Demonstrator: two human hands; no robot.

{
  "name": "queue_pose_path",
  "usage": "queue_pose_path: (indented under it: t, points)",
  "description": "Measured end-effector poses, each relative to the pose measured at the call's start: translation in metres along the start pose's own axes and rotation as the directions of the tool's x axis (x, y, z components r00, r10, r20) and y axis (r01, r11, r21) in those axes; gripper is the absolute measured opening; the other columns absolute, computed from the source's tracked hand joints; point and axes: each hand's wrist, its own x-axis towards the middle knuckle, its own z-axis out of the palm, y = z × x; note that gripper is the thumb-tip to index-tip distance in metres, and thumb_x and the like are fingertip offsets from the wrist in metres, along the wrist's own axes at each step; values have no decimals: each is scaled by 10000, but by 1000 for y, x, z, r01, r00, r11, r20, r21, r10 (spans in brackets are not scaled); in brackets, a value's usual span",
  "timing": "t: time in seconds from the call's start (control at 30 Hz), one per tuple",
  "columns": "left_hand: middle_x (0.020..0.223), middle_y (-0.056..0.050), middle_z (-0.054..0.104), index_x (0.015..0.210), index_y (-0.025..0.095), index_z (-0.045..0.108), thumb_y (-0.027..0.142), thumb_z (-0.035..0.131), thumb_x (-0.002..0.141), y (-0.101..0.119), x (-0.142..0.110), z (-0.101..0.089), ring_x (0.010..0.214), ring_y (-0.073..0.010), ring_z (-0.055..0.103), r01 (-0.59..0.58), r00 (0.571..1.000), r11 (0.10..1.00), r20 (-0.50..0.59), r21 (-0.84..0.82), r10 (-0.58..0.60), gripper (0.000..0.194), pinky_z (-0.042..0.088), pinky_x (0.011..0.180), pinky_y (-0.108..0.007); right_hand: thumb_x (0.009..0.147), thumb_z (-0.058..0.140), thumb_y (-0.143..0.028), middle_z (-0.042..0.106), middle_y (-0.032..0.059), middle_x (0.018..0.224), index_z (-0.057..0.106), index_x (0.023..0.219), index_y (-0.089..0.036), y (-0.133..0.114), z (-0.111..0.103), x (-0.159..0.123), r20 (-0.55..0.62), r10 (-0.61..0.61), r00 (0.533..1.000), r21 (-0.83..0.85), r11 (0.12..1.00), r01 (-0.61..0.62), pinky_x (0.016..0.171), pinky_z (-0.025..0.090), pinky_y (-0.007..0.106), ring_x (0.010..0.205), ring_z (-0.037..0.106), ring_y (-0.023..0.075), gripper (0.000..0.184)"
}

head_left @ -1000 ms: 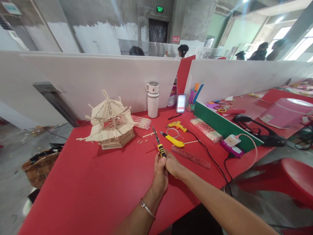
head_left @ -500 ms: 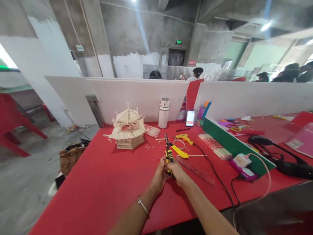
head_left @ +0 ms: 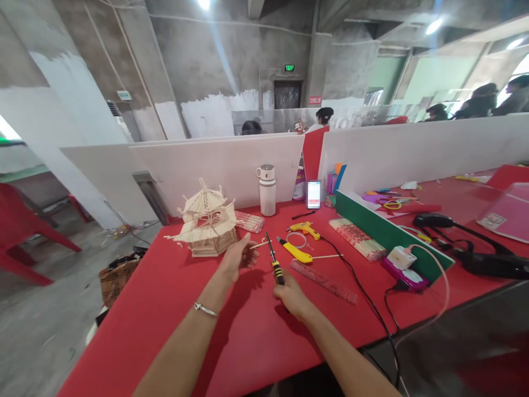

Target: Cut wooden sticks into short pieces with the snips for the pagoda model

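My right hand [head_left: 292,296] is wrapped around the yellow-and-black handles of a pair of pliers [head_left: 278,270], with the jaws pointing away from me. My left hand [head_left: 239,258] is over the table left of the pliers, fingers curled. A short thin wooden stick [head_left: 259,243] sticks out from its fingertips toward the plier jaws; the exact grip is partly hidden. Just behind and left of that hand stands a pavilion model [head_left: 209,223] built of wooden sticks, with a two-tier roof. A yellow utility knife [head_left: 295,252] lies right of the pliers.
Beyond the knife lie a yellow glue gun [head_left: 306,229] with a black cord and a clear ruler [head_left: 324,282]. Packs of sticks [head_left: 357,239] lie near a green board [head_left: 392,231]. A white bottle [head_left: 267,190] and a phone [head_left: 313,194] stand by the white partition [head_left: 215,160].
My left hand has left the pliers and moved left and forward to the small stick, which is now tilted. My right hand keeps the pliers. The view has shifted slightly.
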Motion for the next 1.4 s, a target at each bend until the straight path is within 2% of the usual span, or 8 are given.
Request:
queue_pose_path:
  t: [0.13, 0.27, 0.57, 0.83, 1.0, 1.17, 1.3, 1.4]
  points:
    - [584, -4, 619, 750, 144, 649, 579, 745, 654, 13, 5, 0, 435, -83, 498, -75, 995, 964, 79, 255, 56, 456, 287, 419, -195, 542, 506, -179, 402, -64, 636, 397, 762, -240, -6, 3, -4, 30, -17, 999, -53, 998, 19, 539, 277, 272, 586, 374, 127, 253]
    - [435, 54, 448, 697, 138, 659, 522, 668, 694, 20, 9, -1, 372, -59, 315, -25, 991, 902, 129, 431, -34, 384, 189, 406, -208, 554, 492, -156, 393, -71, 635, 387, 780, -237, -9, 5, -7, 36, -14, 999, -84, 996, 17, 538, 268, 262, 576, 366, 115, 262]
    - [468, 121, 282, 808, 143, 601, 451, 599, 690, 19, 7, -2, 430, -51, 168, -59, 966, 924, 256, 378, -43, 330, 99, 455, -223, 552, 503, -164, 402, -65, 662, 413, 813, -232, -9, -4, -9, 134, -18, 991, -50, 998, 25, 556, 294, 259, 612, 379, 123, 284]
    - [472, 102, 294, 801, 134, 667, 463, 564, 743, 16, 5, 2, 468, -82, 203, -194, 972, 846, 214, 497, 98, 350, 157, 487, -244, 537, 542, -175, 501, -38, 719, 465, 807, -225, 0, -12, -3, 258, 0, 966, 38, 999, -11, 619, 349, 277, 685, 444, 146, 285]
    - [527, 61, 407, 725, 140, 687, 371, 553, 756, 15, 5, 5, 541, -101, 323, -307, 951, 756, 207, 578, 228, 269, 246, 541, -244, 538, 553, -168, 529, -27, 740, 502, 805, -213, 1, -14, -1, 270, 18, 963, 64, 997, -36, 656, 368, 281, 729, 472, 156, 276]
    - [518, 59, 371, 581, 160, 583, 334, 534, 768, 14, 6, 9, 552, -99, 315, -384, 923, 683, 231, 621, 309, 260, 267, 564, -247, 540, 557, -165, 547, -32, 750, 540, 869, -217, 2, -16, 1, 271, 50, 961, 85, 994, -75, 640, 361, 271, 725, 484, 157, 333]
    - [531, 57, 392, 599, 158, 592, 327, 529, 774, 9, 11, 10, 555, -97, 310, -408, 912, 677, 236, 613, 336, 251, 268, 565, -246, 541, 565, -162, 521, -44, 706, 526, 844, -219, 3, -15, 2, 232, 43, 972, 73, 995, -61, 611, 348, 267, 678, 456, 146, 311]
    - [534, 56, 376, 584, 157, 579, 370, 577, 772, 4, 17, 8, 553, -94, 313, -387, 921, 718, 206, 579, 330, 284, 274, 558, -245, 537, 572, -159, 503, -48, 694, 525, 823, -218, 5, -13, 4, 202, 49, 978, 86, 994, -68, 595, 345, 267, 656, 440, 138, 296]
